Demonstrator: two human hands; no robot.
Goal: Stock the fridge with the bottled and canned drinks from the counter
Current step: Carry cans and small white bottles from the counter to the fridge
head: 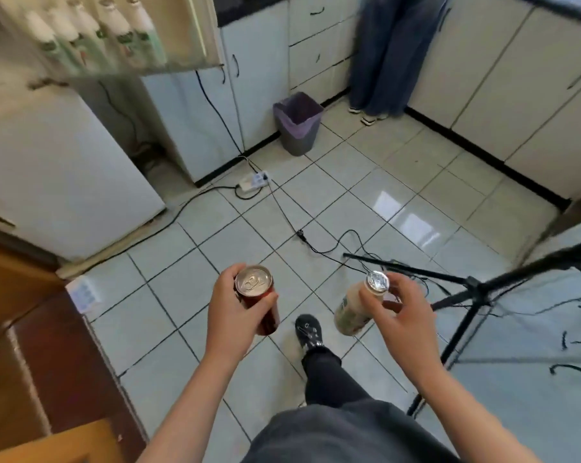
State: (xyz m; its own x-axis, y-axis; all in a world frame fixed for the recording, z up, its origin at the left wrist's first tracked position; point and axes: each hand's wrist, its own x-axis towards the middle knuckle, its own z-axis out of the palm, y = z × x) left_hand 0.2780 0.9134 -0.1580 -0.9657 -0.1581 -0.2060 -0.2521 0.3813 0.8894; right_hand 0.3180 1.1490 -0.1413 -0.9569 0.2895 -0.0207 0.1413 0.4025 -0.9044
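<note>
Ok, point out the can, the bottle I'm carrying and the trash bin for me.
can [254, 282]: head view, on its silver pull-tab top.
bottle [352, 310]: head view, on its pale labelled body.
trash bin [299, 138]: head view, on its grey front wall.

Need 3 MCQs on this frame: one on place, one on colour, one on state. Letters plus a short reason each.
1. Where is the bin?
A. by the cabinets
B. on the counter
C. in the fridge

2. What colour is the can body?
A. blue
B. dark red
C. green

3. What is the state of the fridge door shelf?
A. bare
B. holds cans only
C. holds a row of bottles

Key:
1 A: it stands on the floor against the cabinet fronts.
2 B: the left hand holds a red-sided can.
3 C: white-capped bottles line it; the right hand holds another bottle.
</note>
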